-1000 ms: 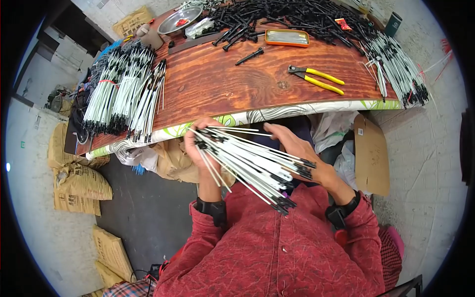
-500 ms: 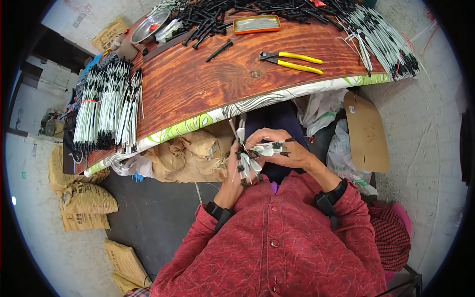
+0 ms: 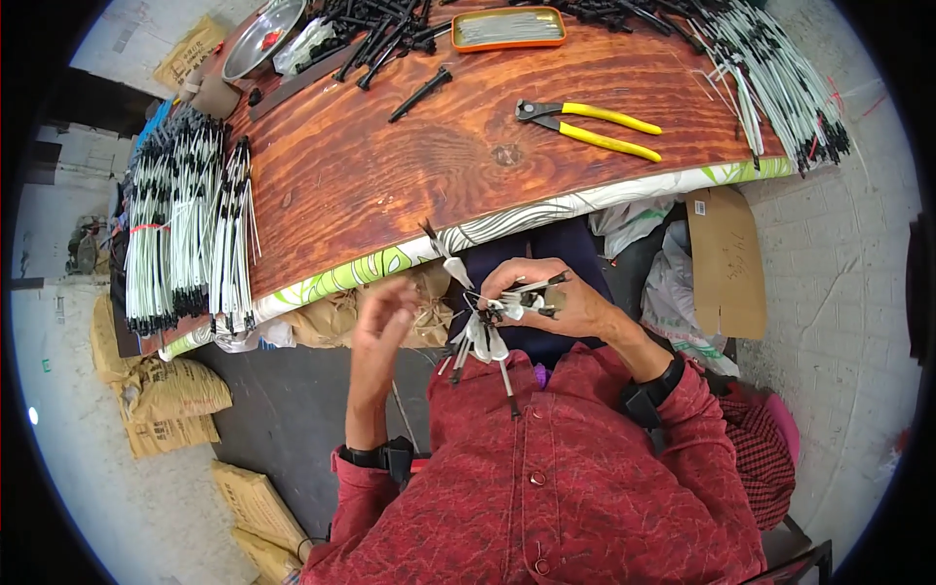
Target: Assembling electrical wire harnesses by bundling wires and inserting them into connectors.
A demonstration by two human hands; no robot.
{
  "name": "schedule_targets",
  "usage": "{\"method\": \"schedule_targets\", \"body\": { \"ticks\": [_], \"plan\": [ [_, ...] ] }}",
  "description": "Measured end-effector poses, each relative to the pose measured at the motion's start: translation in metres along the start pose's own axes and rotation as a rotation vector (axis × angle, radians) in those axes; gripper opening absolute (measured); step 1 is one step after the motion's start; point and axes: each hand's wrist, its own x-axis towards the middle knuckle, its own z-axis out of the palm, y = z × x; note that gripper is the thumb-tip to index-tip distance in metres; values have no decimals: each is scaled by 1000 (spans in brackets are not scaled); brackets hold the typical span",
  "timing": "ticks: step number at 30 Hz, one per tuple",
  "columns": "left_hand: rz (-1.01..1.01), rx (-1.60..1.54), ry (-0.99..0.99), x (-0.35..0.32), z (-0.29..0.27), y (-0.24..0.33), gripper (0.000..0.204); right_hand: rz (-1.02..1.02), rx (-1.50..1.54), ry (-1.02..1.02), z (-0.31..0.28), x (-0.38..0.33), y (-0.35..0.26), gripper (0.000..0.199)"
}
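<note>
My right hand [image 3: 546, 295] is closed around a bunch of thin white rods with black ends [image 3: 485, 336], in front of my lap. The rods fan out below and to the left of the fingers, and one points up toward the table edge. My left hand [image 3: 385, 317] is apart from the bunch, a little to its left, with its fingers loosely spread and slightly blurred; nothing shows in it. On the table beyond lie yellow-handled pincers [image 3: 595, 130] and a single black rod-shaped piece [image 3: 420, 95].
Bundles of white rods with black ends lie at the table's left [image 3: 185, 229] and right [image 3: 775, 83]. An orange-rimmed tray [image 3: 508, 46] of thin pins, a metal bowl [image 3: 263, 41] and heaped black pieces [image 3: 395, 34] are at the back. A cardboard box [image 3: 726, 258] stands below right.
My left hand has let go of the bunch and moved left, away from it. The right hand keeps hold while the rods spread wider. The view has shifted slightly.
</note>
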Motion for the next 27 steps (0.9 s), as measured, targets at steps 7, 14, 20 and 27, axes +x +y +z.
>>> {"method": "schedule_targets", "body": {
  "ticks": [7, 14, 20, 27],
  "plan": [
    [159, -138, -253, 33, 24, 36, 36, 88, -12, 7, 1, 24, -2, 29],
    [185, -207, -299, 55, 22, 24, 32, 237, 88, 31, 1, 34, 1, 33],
    [34, -296, -263, 55, 20, 30, 30, 138, -47, -22, 3, 39, 4, 36],
    [130, -159, -346, 57, 20, 50, 31, 122, 176, 10, 5, 37, -5, 39]
  ]
}}
